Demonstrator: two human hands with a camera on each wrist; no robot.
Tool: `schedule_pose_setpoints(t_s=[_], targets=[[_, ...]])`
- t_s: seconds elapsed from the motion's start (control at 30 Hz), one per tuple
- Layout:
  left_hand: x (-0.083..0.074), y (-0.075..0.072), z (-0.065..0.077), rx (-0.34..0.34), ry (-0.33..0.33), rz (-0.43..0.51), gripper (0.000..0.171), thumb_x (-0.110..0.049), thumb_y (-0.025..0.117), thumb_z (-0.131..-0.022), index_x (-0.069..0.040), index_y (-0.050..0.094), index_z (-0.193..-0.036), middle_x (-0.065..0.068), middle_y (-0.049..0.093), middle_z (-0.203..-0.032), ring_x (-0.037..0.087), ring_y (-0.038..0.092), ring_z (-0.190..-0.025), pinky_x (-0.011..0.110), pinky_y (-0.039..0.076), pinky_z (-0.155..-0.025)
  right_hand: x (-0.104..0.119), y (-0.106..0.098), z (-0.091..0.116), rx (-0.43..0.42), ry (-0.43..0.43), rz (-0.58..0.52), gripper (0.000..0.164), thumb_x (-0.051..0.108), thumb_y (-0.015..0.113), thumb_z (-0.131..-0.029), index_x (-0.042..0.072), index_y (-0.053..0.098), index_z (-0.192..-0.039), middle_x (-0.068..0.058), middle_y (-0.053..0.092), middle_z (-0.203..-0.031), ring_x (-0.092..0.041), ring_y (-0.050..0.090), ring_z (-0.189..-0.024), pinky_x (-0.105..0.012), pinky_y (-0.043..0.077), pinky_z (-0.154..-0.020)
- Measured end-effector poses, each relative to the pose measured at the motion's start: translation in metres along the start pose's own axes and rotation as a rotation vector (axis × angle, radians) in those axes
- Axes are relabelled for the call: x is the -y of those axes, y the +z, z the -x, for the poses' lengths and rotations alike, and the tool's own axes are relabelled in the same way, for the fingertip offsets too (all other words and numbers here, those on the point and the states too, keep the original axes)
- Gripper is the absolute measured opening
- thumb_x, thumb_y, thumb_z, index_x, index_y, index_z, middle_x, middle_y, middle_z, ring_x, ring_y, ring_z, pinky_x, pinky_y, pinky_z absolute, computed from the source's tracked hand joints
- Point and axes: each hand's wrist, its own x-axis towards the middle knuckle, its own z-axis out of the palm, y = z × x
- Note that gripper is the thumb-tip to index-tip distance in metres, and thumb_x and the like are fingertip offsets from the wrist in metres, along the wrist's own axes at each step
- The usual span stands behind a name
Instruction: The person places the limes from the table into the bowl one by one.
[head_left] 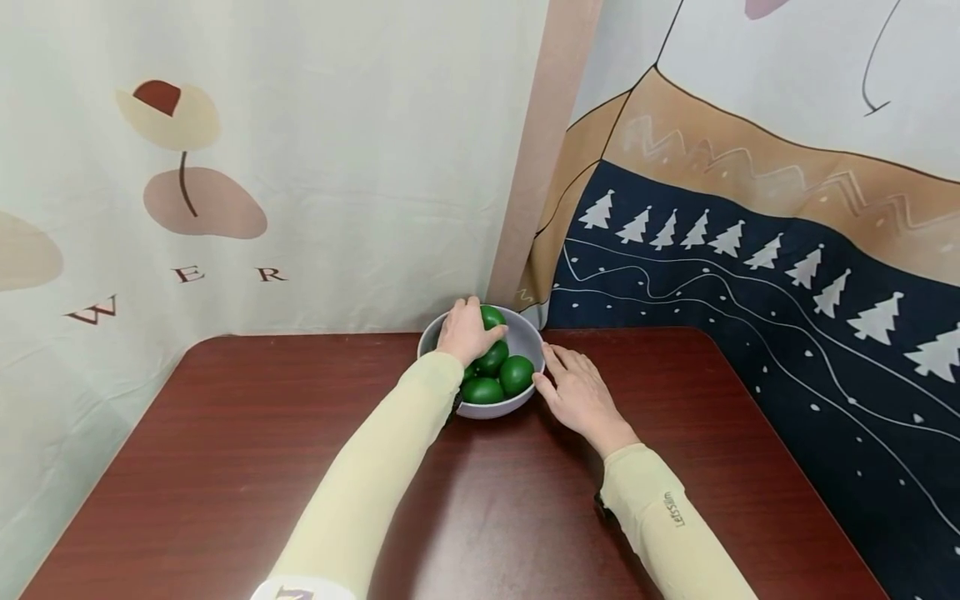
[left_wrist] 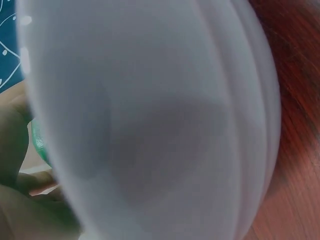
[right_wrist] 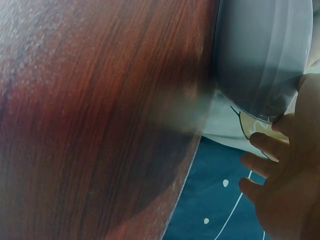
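Note:
A pale grey-lilac bowl [head_left: 530, 333] sits at the far edge of the table, with several glossy green oval fruits [head_left: 517, 375] inside. My left hand [head_left: 463, 333] reaches over the bowl's left side, thumb and fingers around a green fruit [head_left: 492, 317] at the back; the hand partly hides it. In the left wrist view the bowl's outer wall [left_wrist: 150, 110] covers most of the picture, and a bit of green fruit [left_wrist: 38, 142] shows between the fingers. My right hand [head_left: 581, 392] lies against the bowl's right side, fingers extended, thumb near the rim.
The dark red-brown wooden table [head_left: 300, 433] has rounded far corners. Behind it hangs a pale printed curtain [head_left: 375, 167]. A dark blue cloth with white trees [head_left: 712, 275] hangs along the right side, close to the table edge.

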Motion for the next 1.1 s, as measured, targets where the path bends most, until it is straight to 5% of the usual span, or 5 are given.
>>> schedule_pose_setpoints(t_s=[0.67,1.1], targets=[[0.002,-0.009,0.005,0.041,0.039,-0.063,0.078,-0.046,0.069,-0.098,0.001,0.040,-0.153,0.024,0.044,-0.149,0.038,0.045,-0.139,0.048,0.037,-0.117,0.003,-0.003,-0.001,0.001,-0.010,0.002,0.062,0.039,0.046,-0.108,0.005,0.039,-0.159,-0.020,0.045,-0.156,-0.042,0.040,-0.146,-0.055,0.025,-0.123],[0.010,-0.026,0.020,0.077,0.109,-0.078,0.075,-0.044,0.070,-0.097,-0.001,0.043,-0.151,0.021,0.048,-0.142,0.037,0.048,-0.134,0.049,0.042,-0.111,0.001,-0.001,0.001,0.009,0.006,0.000,0.063,0.039,0.048,-0.108,0.005,0.038,-0.159,-0.020,0.044,-0.157,-0.042,0.039,-0.146,-0.055,0.024,-0.123]])
